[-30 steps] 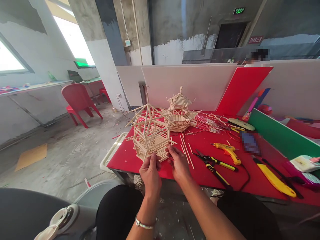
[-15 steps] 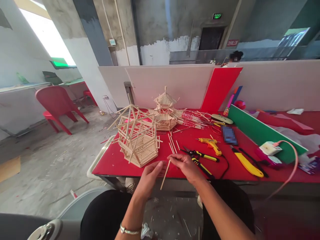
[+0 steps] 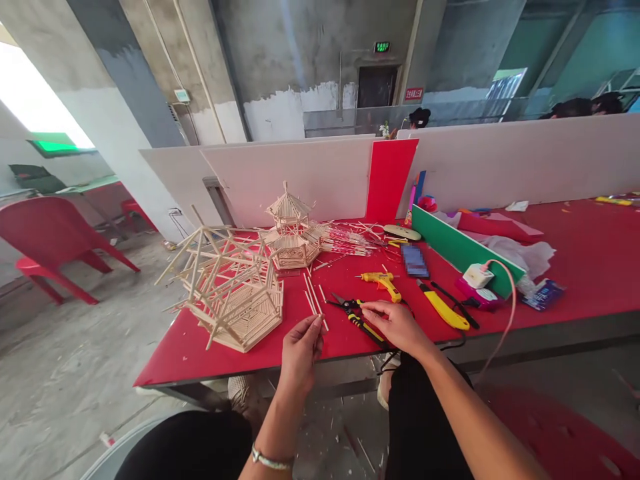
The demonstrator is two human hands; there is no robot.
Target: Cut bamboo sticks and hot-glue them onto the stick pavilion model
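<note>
Thumb and fingertips of my left hand [image 3: 301, 350] are closed in a pinch, seemingly on a thin wooden stick that is mostly hidden. Just beyond them, several loose wooden sticks [image 3: 311, 297] lie on the red table. My right hand [image 3: 397, 325] is over the black-and-yellow pliers [image 3: 364, 327], fingertips pressed together by the upper handle; whether it grips them is unclear. Left of my hands stands an open-framed pavilion of wooden sticks [image 3: 235, 313] on a many-sided slatted base. Behind it is a smaller pavilion [image 3: 290, 233] with a pointed roof.
A yellow glue gun [image 3: 383, 285], a phone [image 3: 415, 260] and a yellow utility knife [image 3: 445, 308] lie to the right. Beyond them are a green board [image 3: 465, 250] and a white plug [image 3: 477, 275] with a pink cable. Packs of sticks [image 3: 347, 240] lie near the back.
The stick is no longer seen in my right hand, which has moved away from the left and over the pliers. My left hand has closed into a pinch. The view has swung right.
</note>
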